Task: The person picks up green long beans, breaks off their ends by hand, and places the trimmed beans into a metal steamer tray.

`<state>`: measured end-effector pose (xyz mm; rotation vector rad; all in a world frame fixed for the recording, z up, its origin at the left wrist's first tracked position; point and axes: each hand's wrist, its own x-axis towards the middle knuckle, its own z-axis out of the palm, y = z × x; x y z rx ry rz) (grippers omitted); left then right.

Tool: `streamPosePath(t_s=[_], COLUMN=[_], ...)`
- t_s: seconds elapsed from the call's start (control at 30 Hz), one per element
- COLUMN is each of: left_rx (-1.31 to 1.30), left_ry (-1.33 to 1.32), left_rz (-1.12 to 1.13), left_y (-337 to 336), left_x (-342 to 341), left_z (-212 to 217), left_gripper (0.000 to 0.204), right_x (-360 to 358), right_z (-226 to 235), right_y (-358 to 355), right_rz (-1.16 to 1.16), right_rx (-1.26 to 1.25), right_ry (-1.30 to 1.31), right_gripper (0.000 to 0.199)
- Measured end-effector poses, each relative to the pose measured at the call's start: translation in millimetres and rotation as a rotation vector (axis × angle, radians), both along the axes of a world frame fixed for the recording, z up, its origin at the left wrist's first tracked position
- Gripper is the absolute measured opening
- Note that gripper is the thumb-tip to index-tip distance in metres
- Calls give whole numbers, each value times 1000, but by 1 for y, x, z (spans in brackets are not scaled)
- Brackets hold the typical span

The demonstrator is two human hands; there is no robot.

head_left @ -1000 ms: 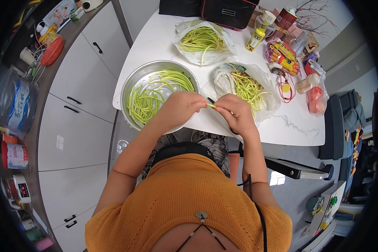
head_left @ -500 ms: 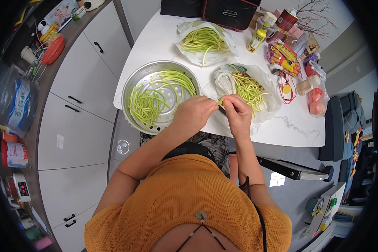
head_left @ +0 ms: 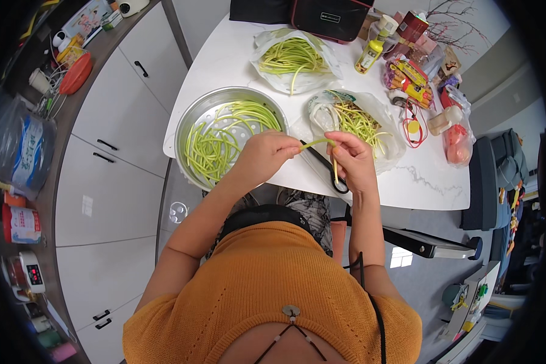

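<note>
A thin green garlic scape (head_left: 314, 144) spans the gap between my two hands, over the table's front edge. My left hand (head_left: 263, 156) pinches one end, and my right hand (head_left: 353, 161) grips the other, where a paler end hangs down below the fingers. Left of them stands a round perforated metal steamer pan (head_left: 181, 130) with cut garlic scapes (head_left: 209, 153) in it. Behind my right hand, an open plastic bag (head_left: 389, 115) holds short yellowish-green pieces (head_left: 358, 124). Black-handled scissors (head_left: 340, 185) lie on the table, partly hidden by that hand.
A second plastic bag (head_left: 330, 70) of long garlic scapes (head_left: 293, 57) lies farther back. A yellow bottle (head_left: 370, 56), packaged sausages (head_left: 415, 85) and a red cord (head_left: 414, 141) crowd the right side of the white table (head_left: 434, 176). White cabinets (head_left: 115, 182) run along the left.
My hands have moved apart, and more of the garlic scape shows between them. The right hand has shifted right and nearer to me, baring the scissors' handle.
</note>
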<state>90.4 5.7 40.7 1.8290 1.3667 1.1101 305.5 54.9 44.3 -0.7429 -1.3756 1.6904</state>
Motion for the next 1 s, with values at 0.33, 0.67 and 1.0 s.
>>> streamPosePath(t_s=[0.33, 0.67, 1.0], left_rx=[-227, -349, -256], left_ry=[-265, -268, -423], left_rz=[-281, -284, -48], left_y=[-1, -6, -2], left_x=[-1, 4, 12], left_z=[2, 5, -12], left_gripper=[15, 15, 17], right_x=[-2, -5, -27], right_z=[-6, -3, -1], right_y=[4, 1, -14], right_rz=[200, -40, -384], right_rx=[135, 216, 1044], right_ry=[163, -12, -804], right_gripper=[36, 13, 7])
